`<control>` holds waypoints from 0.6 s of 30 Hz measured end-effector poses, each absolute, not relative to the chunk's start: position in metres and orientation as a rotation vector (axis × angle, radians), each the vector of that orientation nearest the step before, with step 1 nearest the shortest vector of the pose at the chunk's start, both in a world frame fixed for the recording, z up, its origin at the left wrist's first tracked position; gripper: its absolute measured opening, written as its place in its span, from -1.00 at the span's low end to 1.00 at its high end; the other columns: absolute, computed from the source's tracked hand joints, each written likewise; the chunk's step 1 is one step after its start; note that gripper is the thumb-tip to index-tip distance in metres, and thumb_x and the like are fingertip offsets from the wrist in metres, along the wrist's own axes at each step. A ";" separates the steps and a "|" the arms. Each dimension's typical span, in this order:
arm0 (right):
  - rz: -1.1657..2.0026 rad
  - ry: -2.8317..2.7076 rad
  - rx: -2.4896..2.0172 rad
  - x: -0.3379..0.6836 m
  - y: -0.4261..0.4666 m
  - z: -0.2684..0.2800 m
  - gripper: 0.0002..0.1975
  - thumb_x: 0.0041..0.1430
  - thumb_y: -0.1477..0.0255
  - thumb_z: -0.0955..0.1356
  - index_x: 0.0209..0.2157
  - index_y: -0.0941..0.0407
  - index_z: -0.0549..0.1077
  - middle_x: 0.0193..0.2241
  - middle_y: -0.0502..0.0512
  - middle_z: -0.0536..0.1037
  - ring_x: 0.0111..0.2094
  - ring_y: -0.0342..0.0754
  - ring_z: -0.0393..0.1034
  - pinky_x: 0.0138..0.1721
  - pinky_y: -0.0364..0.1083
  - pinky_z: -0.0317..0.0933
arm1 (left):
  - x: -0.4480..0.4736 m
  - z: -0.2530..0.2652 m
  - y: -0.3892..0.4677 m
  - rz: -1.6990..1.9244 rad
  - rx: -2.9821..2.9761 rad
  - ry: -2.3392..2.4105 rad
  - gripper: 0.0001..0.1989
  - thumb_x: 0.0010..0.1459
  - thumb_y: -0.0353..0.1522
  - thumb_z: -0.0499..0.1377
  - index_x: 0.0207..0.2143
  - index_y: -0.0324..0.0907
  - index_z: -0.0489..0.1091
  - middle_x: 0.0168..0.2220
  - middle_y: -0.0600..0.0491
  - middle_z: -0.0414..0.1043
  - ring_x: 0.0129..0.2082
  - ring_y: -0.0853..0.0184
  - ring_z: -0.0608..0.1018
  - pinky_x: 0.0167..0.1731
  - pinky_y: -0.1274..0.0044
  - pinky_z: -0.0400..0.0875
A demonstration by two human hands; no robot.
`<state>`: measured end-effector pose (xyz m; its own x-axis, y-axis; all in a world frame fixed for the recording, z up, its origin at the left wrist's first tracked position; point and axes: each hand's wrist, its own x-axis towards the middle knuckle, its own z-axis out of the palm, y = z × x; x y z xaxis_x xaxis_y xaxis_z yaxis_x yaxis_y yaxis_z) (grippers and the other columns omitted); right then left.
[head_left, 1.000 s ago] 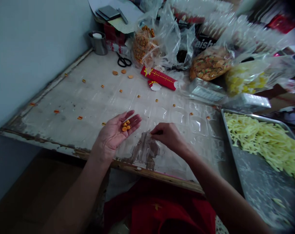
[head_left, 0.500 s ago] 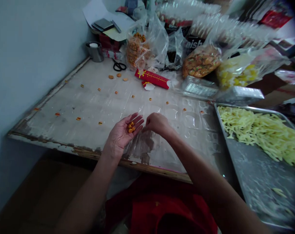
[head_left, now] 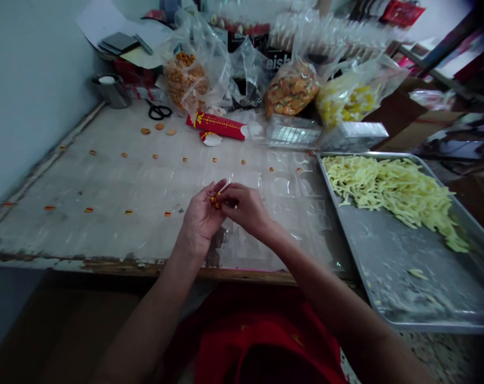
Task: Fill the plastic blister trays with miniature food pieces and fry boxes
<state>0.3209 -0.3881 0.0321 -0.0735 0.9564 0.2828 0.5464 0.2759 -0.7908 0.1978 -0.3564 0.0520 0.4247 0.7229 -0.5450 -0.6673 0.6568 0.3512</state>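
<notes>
My left hand point(head_left: 201, 216) is palm up and cupped, holding several tiny orange-brown miniature burgers point(head_left: 214, 200). Over that palm, the thumb and fingers of my right hand point(head_left: 244, 205) pinch together at one of these pieces, which the fingers partly hide. Below both hands lies a clear plastic sheet of moulded compartments point(head_left: 279, 184) on the worktop. Similar miniature burgers sit spaced out across it in two rows, such as one in the near row point(head_left: 128, 212) and one in the far row point(head_left: 155, 156).
At right stands a metal tray point(head_left: 370, 266) with pale yellow fries-shaped strips point(head_left: 397, 186). Along the back are bags of small pieces point(head_left: 292, 90), clear boxes point(head_left: 293, 130), a red printed carton point(head_left: 217, 125), black scissors point(head_left: 159, 111) and a metal cup point(head_left: 112, 90). A wall borders the left.
My right hand has moved from beside the left hand onto the pieces in its palm. Another miniature burger now shows at the right end of the near row. The view has shifted right.
</notes>
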 end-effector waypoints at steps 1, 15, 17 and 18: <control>0.645 -1.754 -1.355 0.329 -0.387 0.033 -0.71 0.02 0.70 0.38 -0.28 0.12 0.65 -0.26 0.06 0.62 -0.31 -0.13 0.46 -0.27 -0.17 0.29 | 0.204 0.052 -0.356 0.864 0.077 0.717 -0.68 0.38 -0.38 -0.02 -0.14 -0.33 0.51 -0.45 -0.05 0.54 -0.43 0.37 0.60 -0.26 0.57 0.52; 0.825 -1.506 -1.559 0.376 -0.402 0.030 -0.85 -0.03 0.55 0.45 -0.34 0.17 0.63 -0.51 0.01 0.58 -0.51 -0.16 0.38 -0.47 -0.18 0.20 | 0.196 0.047 -0.341 0.805 0.034 0.770 -0.84 0.28 -0.43 0.08 -0.29 -0.22 0.46 -0.26 -0.09 0.58 -0.18 0.24 0.63 0.02 0.29 0.48; 0.779 -1.661 -1.665 0.373 -0.411 0.023 -0.86 -0.03 0.62 0.45 -0.38 0.16 0.63 -0.50 0.01 0.58 -0.49 -0.16 0.39 -0.42 -0.17 0.22 | 0.188 0.044 -0.340 0.833 0.058 0.769 -0.87 0.25 -0.41 0.12 -0.28 -0.21 0.46 -0.23 -0.08 0.58 -0.15 0.23 0.63 0.05 0.27 0.46; 0.734 -1.764 -1.702 0.371 -0.415 0.021 -0.84 -0.02 0.64 0.44 -0.38 0.16 0.63 -0.48 0.01 0.58 -0.47 -0.15 0.40 -0.39 -0.16 0.23 | 0.185 0.043 -0.340 0.835 0.069 0.758 -0.88 0.25 -0.40 0.13 -0.27 -0.20 0.47 -0.22 -0.07 0.58 -0.14 0.24 0.63 0.06 0.28 0.45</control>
